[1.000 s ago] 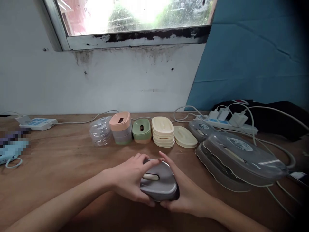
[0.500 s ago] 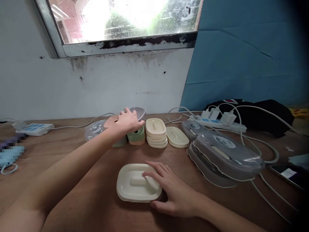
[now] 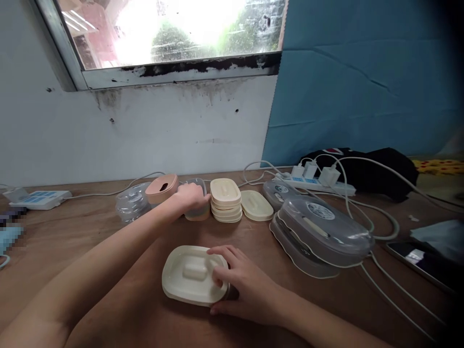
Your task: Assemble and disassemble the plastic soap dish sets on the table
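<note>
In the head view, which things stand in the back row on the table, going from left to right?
White power strip → clear lids → pink lid → left hand → cream lid stack → single cream lid → second power strip.

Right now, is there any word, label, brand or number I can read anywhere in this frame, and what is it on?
None can be read.
Round labels on the clear lids: print too small and blurred.
Blue panel on the left power strip: marks blurred.
Right power strip: blue markings, unreadable.
Phone: white patch, no legible text.
Cream lid under the right hand: no print.
</note>
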Action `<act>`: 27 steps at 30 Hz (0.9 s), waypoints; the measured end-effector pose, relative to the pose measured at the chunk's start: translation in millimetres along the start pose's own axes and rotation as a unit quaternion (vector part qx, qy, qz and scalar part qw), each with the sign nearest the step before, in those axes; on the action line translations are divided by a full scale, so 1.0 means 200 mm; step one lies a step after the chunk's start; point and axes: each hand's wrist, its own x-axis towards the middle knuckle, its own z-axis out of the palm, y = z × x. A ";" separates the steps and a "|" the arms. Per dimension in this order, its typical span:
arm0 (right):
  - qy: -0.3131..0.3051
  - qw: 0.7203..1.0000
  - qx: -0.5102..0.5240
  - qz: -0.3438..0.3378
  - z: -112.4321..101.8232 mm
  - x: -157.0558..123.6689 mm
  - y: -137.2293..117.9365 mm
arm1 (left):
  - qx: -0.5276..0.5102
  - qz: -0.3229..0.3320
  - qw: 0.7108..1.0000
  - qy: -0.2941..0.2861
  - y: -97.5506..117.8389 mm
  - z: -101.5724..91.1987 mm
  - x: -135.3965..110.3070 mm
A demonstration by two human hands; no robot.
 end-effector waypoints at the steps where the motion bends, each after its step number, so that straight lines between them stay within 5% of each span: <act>1: 0.005 1.000 0.004 0.002 0.00 0.00 0.00 | -0.003 0.006 1.000 0.003 -0.01 0.00 0.00; 5: 0.052 0.998 0.020 0.035 -0.08 -0.03 0.00 | -0.020 0.048 0.997 0.052 -0.05 0.02 -0.02; 8: 0.161 0.984 0.001 0.081 -0.25 0.00 0.01 | -0.039 0.084 0.986 0.135 -0.10 0.03 -0.05; 10: 0.273 0.951 -0.054 0.134 -0.36 0.08 0.03 | -0.056 0.088 0.976 0.191 -0.13 0.04 -0.08; 12: 0.322 0.908 -0.138 0.230 -0.42 0.21 0.07 | -0.074 0.081 0.966 0.236 -0.15 0.06 -0.12; 17: 0.320 0.849 -0.243 0.343 -0.37 0.46 0.21 | -0.102 0.101 0.948 0.285 -0.16 0.15 -0.23; 23: 0.307 0.783 -0.340 0.421 -0.39 0.36 0.32 | -0.114 0.160 0.934 0.300 -0.14 0.28 -0.27; 27: 0.195 0.770 -0.365 0.486 -0.38 0.32 0.36 | -0.115 0.176 0.933 0.294 -0.12 0.31 -0.26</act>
